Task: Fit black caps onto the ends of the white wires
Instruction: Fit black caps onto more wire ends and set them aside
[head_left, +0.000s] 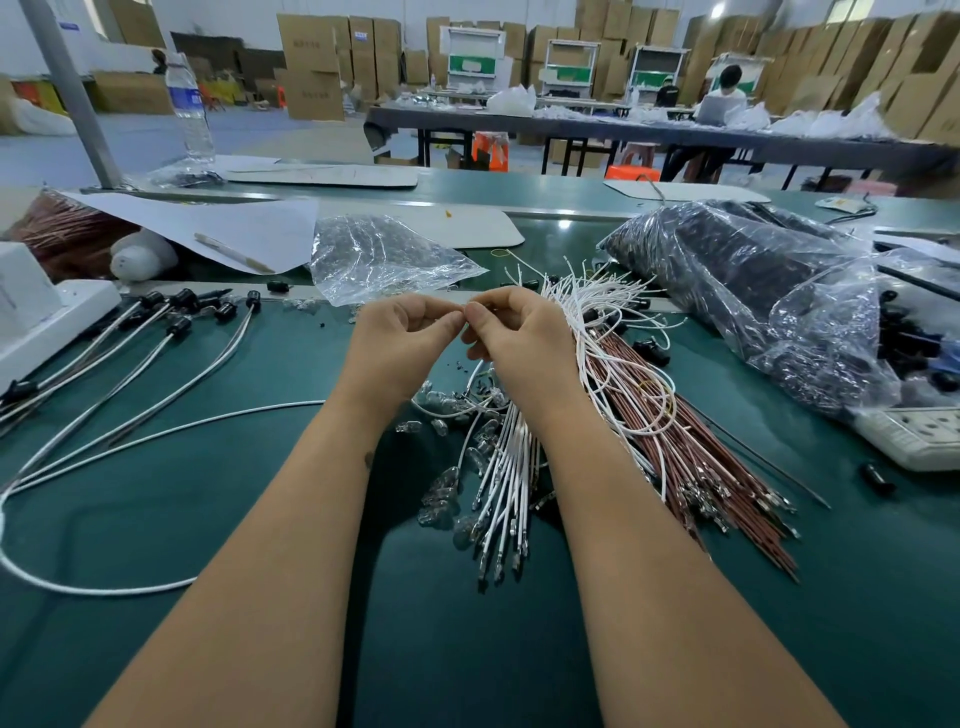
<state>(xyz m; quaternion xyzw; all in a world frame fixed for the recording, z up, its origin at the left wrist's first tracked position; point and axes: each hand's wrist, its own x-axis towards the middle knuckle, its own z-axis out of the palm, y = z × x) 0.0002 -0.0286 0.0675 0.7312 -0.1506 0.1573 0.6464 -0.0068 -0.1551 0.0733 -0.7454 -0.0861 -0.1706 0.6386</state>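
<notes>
Grip: left hand (402, 332) and right hand (519, 332) raised together over mid-table, fingers curled, fingertips meeting at a pinch; item pinched too small to identify.

Table (208, 519): green mat, bearing all below.

Large bag (753, 291): clear plastic, packed with dark parts, far right.

Small bag (384, 257): clear plastic, crumpled, just beyond the hands.

White wires (511, 483): loose bundle under and right of the right forearm, metal terminals at near ends, far ends fanned out beyond the right hand.

Brown wires (691, 447): bundle lying against the right side of the white wires.

Capped wires (171, 332): several at left, each with a black cap on the far end, spread beside a white box (31, 312).

Power strip (919, 431): white, right edge.

Bottle (189, 104): clear, upright, far left.

Bulbs (441, 493): small, clear, scattered between the forearms.

Loose caps (652, 351): black, scattered near the white wires.
</notes>
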